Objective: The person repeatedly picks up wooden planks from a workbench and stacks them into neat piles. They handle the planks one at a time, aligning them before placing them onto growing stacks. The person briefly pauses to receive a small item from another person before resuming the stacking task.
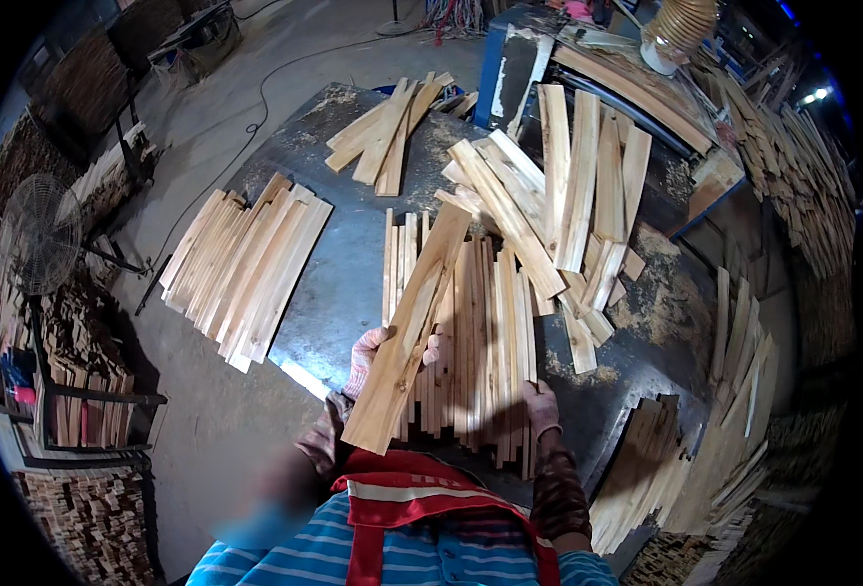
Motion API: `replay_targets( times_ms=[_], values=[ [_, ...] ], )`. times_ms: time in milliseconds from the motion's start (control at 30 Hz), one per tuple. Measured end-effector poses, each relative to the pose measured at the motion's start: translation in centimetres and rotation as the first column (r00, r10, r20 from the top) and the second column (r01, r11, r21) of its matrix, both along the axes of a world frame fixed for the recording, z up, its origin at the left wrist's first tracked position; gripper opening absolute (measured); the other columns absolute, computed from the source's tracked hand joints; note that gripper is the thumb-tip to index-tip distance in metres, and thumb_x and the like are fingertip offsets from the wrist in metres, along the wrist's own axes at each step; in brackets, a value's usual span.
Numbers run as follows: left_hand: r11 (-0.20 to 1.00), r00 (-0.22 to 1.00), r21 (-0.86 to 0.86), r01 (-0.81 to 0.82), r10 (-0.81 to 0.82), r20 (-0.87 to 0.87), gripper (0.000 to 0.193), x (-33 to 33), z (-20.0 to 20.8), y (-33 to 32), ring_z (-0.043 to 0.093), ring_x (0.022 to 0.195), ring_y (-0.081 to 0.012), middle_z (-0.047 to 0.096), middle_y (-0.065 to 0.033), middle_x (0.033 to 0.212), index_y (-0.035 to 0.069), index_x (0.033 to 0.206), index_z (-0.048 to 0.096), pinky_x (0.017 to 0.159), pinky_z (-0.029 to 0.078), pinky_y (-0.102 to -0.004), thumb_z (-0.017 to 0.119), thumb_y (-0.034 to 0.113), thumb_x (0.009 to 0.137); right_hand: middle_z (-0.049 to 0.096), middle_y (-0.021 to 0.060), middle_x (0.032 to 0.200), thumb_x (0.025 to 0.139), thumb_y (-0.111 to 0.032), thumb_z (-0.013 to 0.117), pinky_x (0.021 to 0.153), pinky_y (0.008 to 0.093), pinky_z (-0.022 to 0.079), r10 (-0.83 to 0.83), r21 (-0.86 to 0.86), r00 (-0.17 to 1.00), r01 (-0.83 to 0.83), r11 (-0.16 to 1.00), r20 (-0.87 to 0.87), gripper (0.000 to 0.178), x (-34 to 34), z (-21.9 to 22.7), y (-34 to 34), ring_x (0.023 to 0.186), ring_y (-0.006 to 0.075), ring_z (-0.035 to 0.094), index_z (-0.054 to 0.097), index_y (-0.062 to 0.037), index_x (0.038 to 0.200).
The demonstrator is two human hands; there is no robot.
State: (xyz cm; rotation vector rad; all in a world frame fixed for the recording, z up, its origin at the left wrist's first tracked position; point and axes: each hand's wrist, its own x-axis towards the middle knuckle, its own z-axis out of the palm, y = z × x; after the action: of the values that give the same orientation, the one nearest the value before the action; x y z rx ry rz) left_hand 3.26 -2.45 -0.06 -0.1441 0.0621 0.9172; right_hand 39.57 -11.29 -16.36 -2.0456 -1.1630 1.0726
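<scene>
My left hand (366, 357), in a pale knit glove, is closed around a wide wooden board (407, 337). The board is held tilted above a row of narrow wooden strips (470, 342), its near end close to my red apron. Its grain and darker streaks show on the upper face. My right hand (543, 406), also gloved, is at the right edge of that row, touching the outermost strip. Its fingers are curled in, and what they hold is hidden. The strips lie side by side on a dark metal table (353, 230), pointing away from me.
Another row of strips (251, 269) lies on the table's left. Crossed boards (387, 132) lie at the far side, and a loose heap of boards (578, 186) at the right. Sawdust (661, 303) covers the right part. A machine (636, 88) with a hose stands beyond; a fan (45, 234) stands left.
</scene>
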Motion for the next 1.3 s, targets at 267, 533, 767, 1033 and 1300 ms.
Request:
replay_targets(
  times_ms=[267,533,767,1033,1300],
  values=[
    [0.981,0.992,0.190,0.036,-0.012,-0.125,0.078,-11.0,-3.2,2.1,0.067,0.095,-0.0322,0.060,-0.0236,0.110,-0.009,0.135,0.041,0.071,0.063,-0.0373,0.067,0.049,0.090,0.069,0.0191,0.107,0.101,-0.043,0.051,0.091,0.0414,0.047,-0.130,0.039,0.991,0.131,0.991,-0.029,0.047,-1.7,-0.5,-0.6,0.102,0.0330,0.064,0.065,-0.0007,0.117],
    [0.887,-0.253,0.345,0.308,0.426,-0.869,0.105,-17.6,-16.2,5.0,0.055,0.123,-0.0344,0.053,-0.0224,0.136,0.006,0.154,0.019,0.102,0.044,-0.0395,0.082,0.034,0.075,0.068,0.0251,0.112,0.095,-0.061,0.050,0.093,0.0437,0.047,-0.210,-0.073,0.973,0.217,0.973,0.096,0.067,-1.1,-0.9,-0.1,0.112,0.0412,0.062,0.067,-0.0009,0.120],
    [0.962,-0.056,0.202,0.182,0.215,-0.975,0.061,-14.4,-21.3,3.1,0.061,0.117,-0.0275,0.063,-0.0176,0.128,0.003,0.141,0.046,0.099,0.047,-0.0353,0.071,0.025,0.089,0.070,0.0218,0.109,0.092,-0.057,0.058,0.090,0.0430,0.049,-0.270,-0.112,0.963,0.267,0.957,-0.009,0.063,-8.4,1.4,-1.4,0.103,0.0375,0.065,0.068,-0.0005,0.117],
    [0.761,-0.270,0.162,0.628,0.408,-0.872,0.055,-17.2,-17.1,8.1,0.061,0.107,-0.0269,0.067,-0.0158,0.113,0.003,0.131,0.057,0.092,0.047,-0.0362,0.070,0.037,0.091,0.060,0.0272,0.124,0.090,-0.057,0.057,0.098,0.0475,0.047,0.140,-0.284,0.946,-0.054,0.957,0.293,0.071,-15.0,2.1,-4.2,0.115,0.0440,0.058,0.056,-0.0022,0.134],
    [0.937,0.254,0.303,0.171,0.255,-0.933,0.074,-15.9,-23.5,10.2,0.055,0.123,-0.0332,0.054,-0.0193,0.138,0.000,0.148,0.036,0.108,0.042,-0.0399,0.073,0.028,0.090,0.043,0.0234,0.146,0.089,-0.052,0.060,0.109,0.0455,0.037,-0.032,0.195,0.920,-0.048,0.980,0.390,0.077,-14.6,-1.9,0.8,0.131,0.0406,0.044,0.043,-0.0018,0.144]
  ],
)
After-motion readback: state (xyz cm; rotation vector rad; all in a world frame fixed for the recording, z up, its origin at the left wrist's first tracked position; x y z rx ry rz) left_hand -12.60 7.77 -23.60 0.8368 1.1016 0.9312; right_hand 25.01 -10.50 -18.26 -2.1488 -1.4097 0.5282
